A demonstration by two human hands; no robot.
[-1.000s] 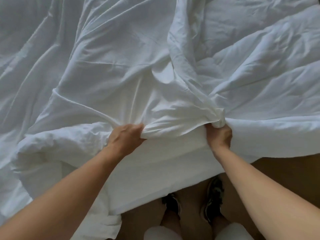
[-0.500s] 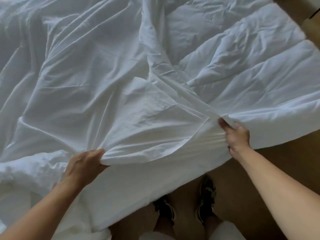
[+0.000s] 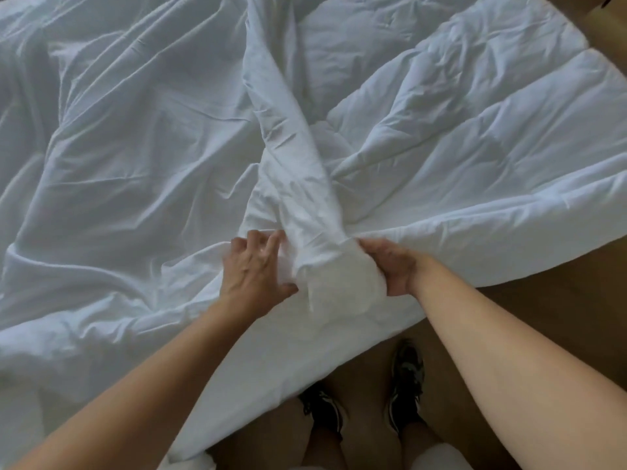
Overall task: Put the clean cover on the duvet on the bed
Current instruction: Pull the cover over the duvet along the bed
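Note:
The thin white duvet cover (image 3: 135,154) lies wrinkled over the left half of the bed. The quilted white duvet (image 3: 481,130) lies bare on the right half. The cover's edge is gathered into a thick roll (image 3: 298,171) that runs from the top middle down to the bed's near edge. My right hand (image 3: 390,266) grips the rounded end of this roll from the right, fingers curled round it. My left hand (image 3: 254,269) rests against the roll's left side, fingers spread and thumb touching the fabric.
Brown wooden floor (image 3: 543,317) shows at the lower right and beyond the bed's far right corner. My two dark shoes (image 3: 405,378) stand on it close to the hanging white bedding (image 3: 258,385).
My left hand let go of the cover's edge out on the left and came in to the middle. The flat flap is now bunched into a roll between both hands.

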